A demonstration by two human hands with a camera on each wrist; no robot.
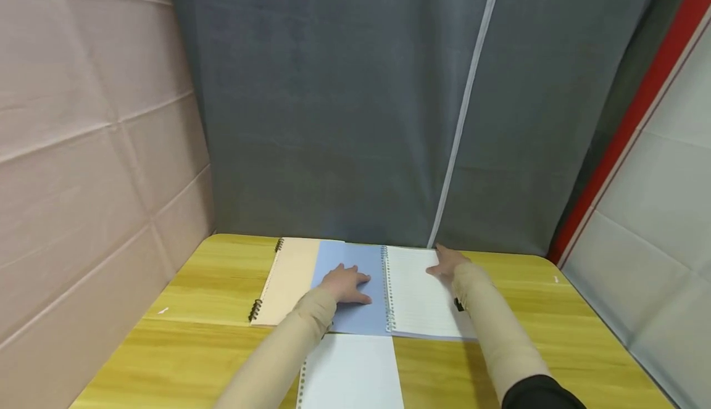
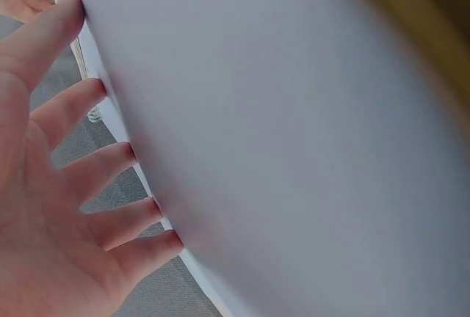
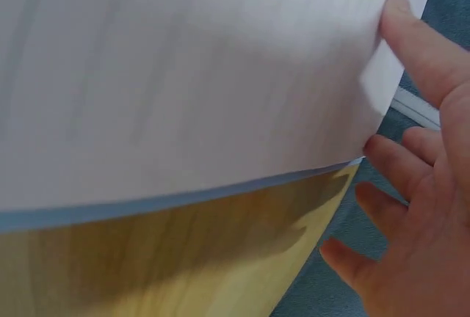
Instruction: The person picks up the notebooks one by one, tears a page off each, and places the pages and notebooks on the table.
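The open notebook (image 1: 389,289) lies at the table's (image 1: 194,335) far edge, middle of it, its blue cover folded out left and a lined page showing right. The left hand (image 1: 345,284) lies flat on the blue cover, fingers straight and spread. The right hand (image 1: 447,263) rests at the lined page's far right corner, thumb on the sheet and fingers loose, pinching nothing that I can see.

What could go wrong, to my eye: that thumb could crease or tear the sheet near the rings if it drags sideways, and the notebook might slide toward the curtain (image 1: 344,100) behind it. The cover overlaps a beige notebook (image 1: 289,279) to its left, so a shove could shift that too (it sits just underneath).

Only the head view shows the loose sheet (image 1: 350,372) at the near edge, between the arms. The right wrist view shows the thumb (image 3: 418,38) on the page corner, and the page's edge near the table's edge. The left wrist view shows the left hand's fingertips (image 2: 125,154) touching a pale surface, blurred.
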